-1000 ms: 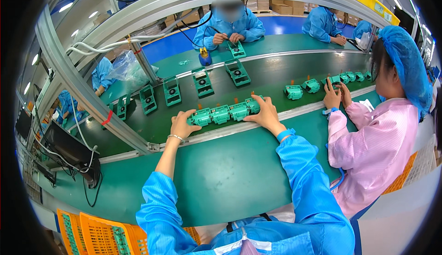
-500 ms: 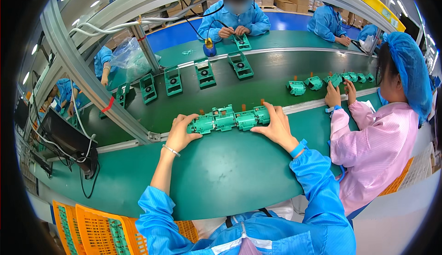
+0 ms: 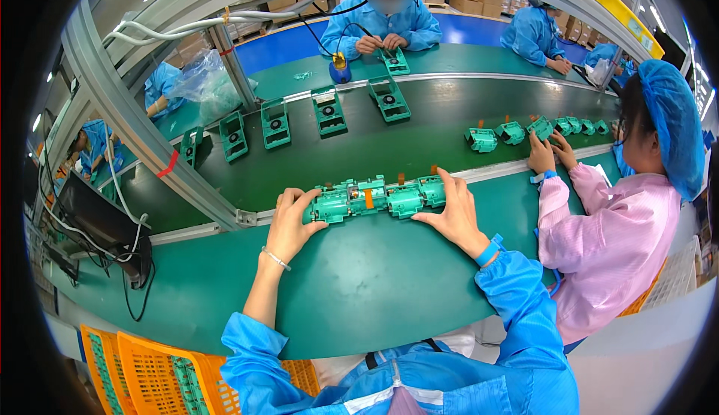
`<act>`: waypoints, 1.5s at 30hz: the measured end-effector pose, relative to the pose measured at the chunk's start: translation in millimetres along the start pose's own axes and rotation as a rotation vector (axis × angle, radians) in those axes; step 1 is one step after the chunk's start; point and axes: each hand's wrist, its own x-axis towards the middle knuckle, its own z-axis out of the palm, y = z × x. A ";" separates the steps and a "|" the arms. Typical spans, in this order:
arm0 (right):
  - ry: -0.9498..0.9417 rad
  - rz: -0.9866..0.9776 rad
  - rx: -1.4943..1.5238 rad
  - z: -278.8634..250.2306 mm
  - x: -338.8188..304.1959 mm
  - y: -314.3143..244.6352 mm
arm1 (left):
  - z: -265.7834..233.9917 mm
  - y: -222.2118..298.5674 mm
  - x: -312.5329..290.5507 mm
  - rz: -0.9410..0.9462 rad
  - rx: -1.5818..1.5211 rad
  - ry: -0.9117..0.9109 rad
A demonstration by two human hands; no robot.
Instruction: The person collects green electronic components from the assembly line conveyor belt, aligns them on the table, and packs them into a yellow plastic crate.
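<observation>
In front of me a row of green plastic housings (image 3: 405,201) with small orange tabs lies along the near edge of the conveyor. My left hand (image 3: 290,219) grips the left end of the row, thumb below and fingers above. The right end is held the same way by my right hand (image 3: 455,219). Between them the housings touch end to end. One orange tab (image 3: 368,198) lies across the front of the second housing from the left; other tabs stick up behind the row.
Green trays with round black parts (image 3: 328,111) sit on the conveyor (image 3: 442,100). To the right, a co-worker in pink (image 3: 599,220) handles similar housings (image 3: 481,139). A metal frame post (image 3: 142,123) and monitor (image 3: 97,224) stand left. Orange crates (image 3: 153,370) are at lower left.
Both hands keep hold of the row, which sits slightly lower in view. The second housing's orange tab now shows lower, across its front. The co-worker's hands have shifted slightly.
</observation>
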 end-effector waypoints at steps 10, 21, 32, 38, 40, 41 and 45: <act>-0.035 -0.023 -0.041 -12.1 -4.3 -13.2 | -16.2 -0.9 -10.3 -0.006 -0.017 -0.077; -0.005 -0.061 -0.127 -4.0 -8.2 -9.6 | 7.8 52.0 4.1 0.297 0.315 -0.012; -0.027 -0.052 -0.072 -4.1 -9.5 -5.1 | 43.6 36.8 57.7 0.427 0.363 -0.095; -0.013 -0.076 -0.072 -1.5 -8.8 2.4 | 33.3 33.1 60.2 0.272 0.114 -0.391; -0.016 -0.075 -0.074 -1.9 -7.2 1.3 | 33.2 33.4 57.7 0.214 0.107 -0.454; -0.016 -0.077 -0.076 -2.4 -5.9 -0.3 | 33.6 32.7 54.5 0.271 0.108 -0.394; -0.043 -0.072 -0.080 -2.5 -5.4 -7.1 | 26.5 31.3 46.7 0.327 0.097 -0.350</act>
